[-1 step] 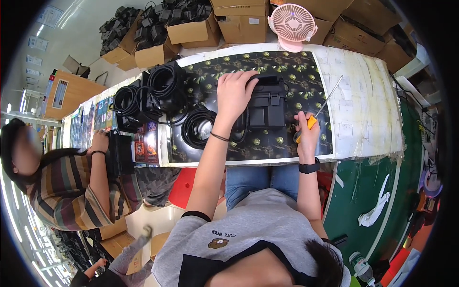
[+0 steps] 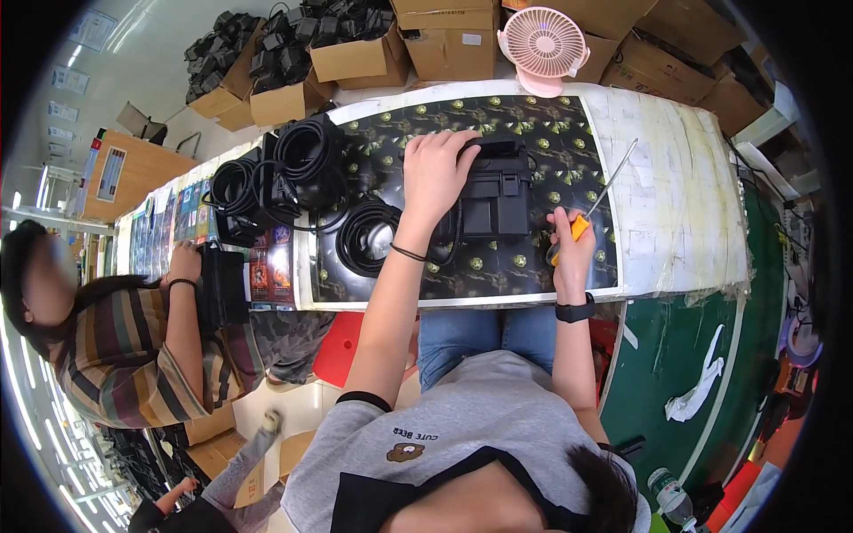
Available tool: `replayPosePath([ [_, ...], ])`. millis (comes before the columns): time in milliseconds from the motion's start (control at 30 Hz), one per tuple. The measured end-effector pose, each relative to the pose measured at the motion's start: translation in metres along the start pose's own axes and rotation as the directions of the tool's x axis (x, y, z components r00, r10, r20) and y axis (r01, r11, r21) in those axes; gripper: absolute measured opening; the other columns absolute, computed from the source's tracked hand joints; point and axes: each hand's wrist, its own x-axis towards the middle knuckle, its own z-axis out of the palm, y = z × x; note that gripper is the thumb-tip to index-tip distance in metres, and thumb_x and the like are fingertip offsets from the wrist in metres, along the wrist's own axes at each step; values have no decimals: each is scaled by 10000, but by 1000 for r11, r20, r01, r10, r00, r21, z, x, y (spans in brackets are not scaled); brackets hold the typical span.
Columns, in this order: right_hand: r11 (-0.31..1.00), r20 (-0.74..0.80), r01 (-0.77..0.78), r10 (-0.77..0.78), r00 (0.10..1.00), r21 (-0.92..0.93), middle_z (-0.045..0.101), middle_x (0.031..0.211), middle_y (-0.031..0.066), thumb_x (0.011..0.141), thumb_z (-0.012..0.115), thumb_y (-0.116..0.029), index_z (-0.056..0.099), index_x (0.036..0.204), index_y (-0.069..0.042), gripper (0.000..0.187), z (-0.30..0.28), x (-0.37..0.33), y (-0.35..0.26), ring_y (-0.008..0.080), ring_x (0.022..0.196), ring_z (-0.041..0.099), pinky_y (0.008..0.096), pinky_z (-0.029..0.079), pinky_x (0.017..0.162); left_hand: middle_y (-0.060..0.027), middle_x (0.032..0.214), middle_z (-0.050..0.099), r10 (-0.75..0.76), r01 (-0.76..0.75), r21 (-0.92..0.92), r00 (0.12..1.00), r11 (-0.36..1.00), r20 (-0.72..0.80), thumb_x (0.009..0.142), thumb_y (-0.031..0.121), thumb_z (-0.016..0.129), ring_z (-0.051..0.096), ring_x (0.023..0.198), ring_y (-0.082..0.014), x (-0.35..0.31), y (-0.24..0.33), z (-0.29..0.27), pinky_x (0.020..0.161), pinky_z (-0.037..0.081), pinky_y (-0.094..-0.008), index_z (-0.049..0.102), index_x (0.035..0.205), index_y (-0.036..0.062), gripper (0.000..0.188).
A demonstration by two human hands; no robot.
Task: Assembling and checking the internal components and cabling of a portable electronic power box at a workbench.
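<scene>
My left hand (image 2: 437, 173) is closed over the upper left edge of a black plastic device (image 2: 493, 191), which lies on a dark patterned mat (image 2: 533, 271). Its fingers curl at the far edge, and what lies under the palm is hidden. A coiled black cable (image 2: 362, 238) sits beside my left wrist. Right of the device, my right hand (image 2: 571, 244) is wrapped round the yellow and black handle of a screwdriver (image 2: 610, 182). The screwdriver's long metal shaft points away and to the right, its tip apart from the device.
More black devices with coiled cables (image 2: 306, 151) stand at the mat's left. A pink fan (image 2: 544, 49) is at the table's far edge, with cardboard boxes (image 2: 360, 62) beyond. A co-worker (image 2: 133, 346) sits at left, a hand on another black device (image 2: 222, 284).
My hands, the device and the screwdriver stay in place. In the lower left background, a person's foot has shifted slightly.
</scene>
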Motion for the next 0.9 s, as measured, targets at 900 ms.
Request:
replayPosePath([
  [900,828,71,492,-492,867,-270,567,705,-9,893,722,-143,487,814,-61,261,14,111,-1,77,641,617,208,479,609,-37,902,690,-67,60,-151,997,987,-46,834,158,704,633,885,-247,6,0,3,851,455,-369,716,922,108,102],
])
